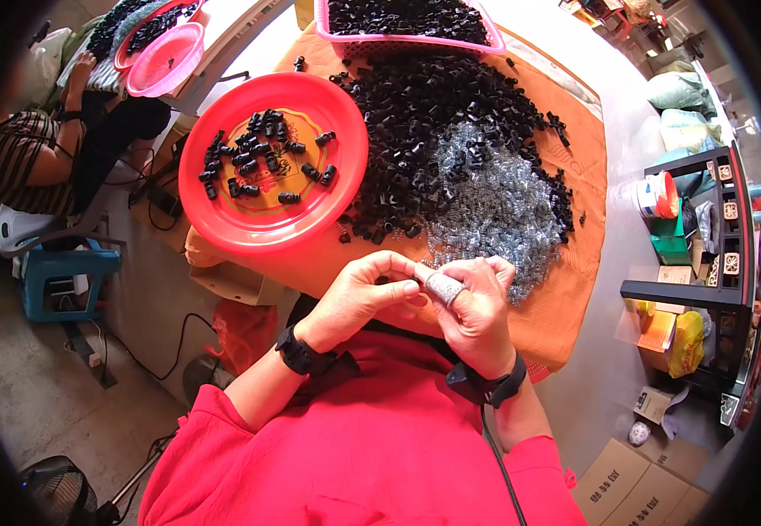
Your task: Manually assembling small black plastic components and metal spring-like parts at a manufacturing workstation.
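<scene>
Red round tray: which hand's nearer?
Left. The left hand is just off the red round tray's lower-right rim; the right hand is farther right, beyond the left hand.

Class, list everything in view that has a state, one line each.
Red tray, partly covered with black pieces
Pink basket, filled with black pieces
Black heap, loosely spread
Silvery heap, loosely piled
Left hand, curled, grip unclear
Right hand, curled, one finger wrapped
Blue stool, upright
</scene>
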Motion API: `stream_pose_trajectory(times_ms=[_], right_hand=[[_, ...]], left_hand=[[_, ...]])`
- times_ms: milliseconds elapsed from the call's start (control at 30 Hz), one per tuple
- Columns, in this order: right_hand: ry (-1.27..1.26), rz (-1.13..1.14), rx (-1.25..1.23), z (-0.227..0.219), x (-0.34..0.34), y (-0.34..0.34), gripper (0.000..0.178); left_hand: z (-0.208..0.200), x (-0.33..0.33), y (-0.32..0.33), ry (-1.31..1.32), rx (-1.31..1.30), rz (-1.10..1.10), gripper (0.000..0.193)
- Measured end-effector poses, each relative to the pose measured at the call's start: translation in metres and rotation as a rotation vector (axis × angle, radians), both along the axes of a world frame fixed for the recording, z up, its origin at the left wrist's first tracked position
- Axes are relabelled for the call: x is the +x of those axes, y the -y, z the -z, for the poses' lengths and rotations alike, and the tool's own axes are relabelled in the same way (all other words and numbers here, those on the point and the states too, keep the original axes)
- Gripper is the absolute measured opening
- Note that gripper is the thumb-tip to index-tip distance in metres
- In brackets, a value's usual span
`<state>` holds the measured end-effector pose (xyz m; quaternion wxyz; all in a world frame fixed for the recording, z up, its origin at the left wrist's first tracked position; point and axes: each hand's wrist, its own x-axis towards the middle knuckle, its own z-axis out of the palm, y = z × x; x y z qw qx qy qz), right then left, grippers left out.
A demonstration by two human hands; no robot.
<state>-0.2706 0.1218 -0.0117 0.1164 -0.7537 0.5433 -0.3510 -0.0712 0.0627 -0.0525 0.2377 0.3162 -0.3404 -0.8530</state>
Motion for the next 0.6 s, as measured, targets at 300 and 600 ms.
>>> stream_pose_trajectory(times_ms=[300, 600], right_hand=[[0.154, -0.015, 0.111, 0.0063, 0.0013, -0.0026, 0.036], [0.042, 0.024, 0.041, 0.0085, 0.0045, -0.0016, 0.043]], left_hand=[[0.0026, -0.0005, -0.0003, -0.010, -0.021, -0.003, 0.021], [0.0042, 0.0001, -0.0014, -0.023, -0.058, -0.029, 0.021]])
